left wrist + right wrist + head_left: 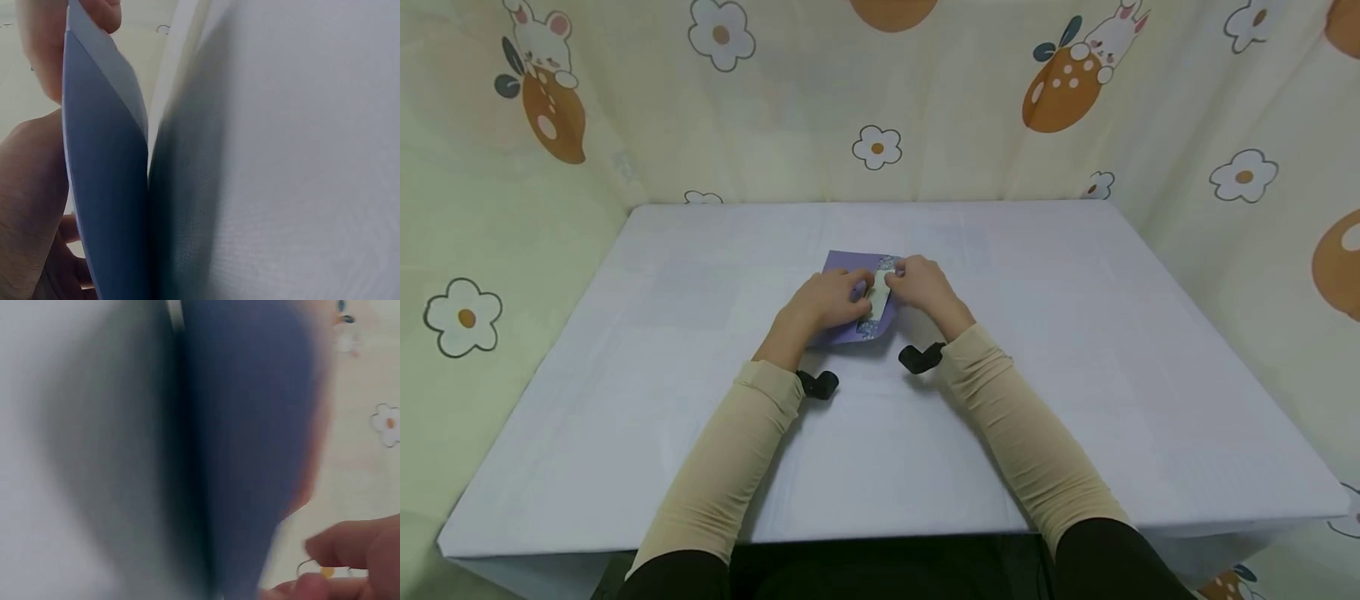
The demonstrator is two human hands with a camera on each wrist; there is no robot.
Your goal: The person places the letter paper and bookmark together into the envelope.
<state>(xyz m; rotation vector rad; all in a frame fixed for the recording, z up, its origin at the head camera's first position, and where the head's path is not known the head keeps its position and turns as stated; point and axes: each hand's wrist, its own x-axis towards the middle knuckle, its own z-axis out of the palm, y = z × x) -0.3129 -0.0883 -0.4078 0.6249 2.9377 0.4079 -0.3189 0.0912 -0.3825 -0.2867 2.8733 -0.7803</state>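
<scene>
A sheet of purple paper (842,333) lies on the table, its near right edge bent up off the cloth. Along its right side runs a pale strip (880,293) with flower-patterned ends. From the left, my left hand (827,300) holds the paper, fingers and thumb curled in at the strip's left edge. My right hand (925,287) pinches at the paper's upper right edge, beside the strip. In the left wrist view the paper's bluish underside (103,162) stands tilted above the cloth. The underside (250,437) is blurred in the right wrist view; some fingertips are hidden.
The white cloth-covered table (1075,350) spreads around both arms, with its front edge close to the body. Black camera mounts (820,385) sit at the wrists. A patterned curtain (797,108) hangs behind the table and at both sides.
</scene>
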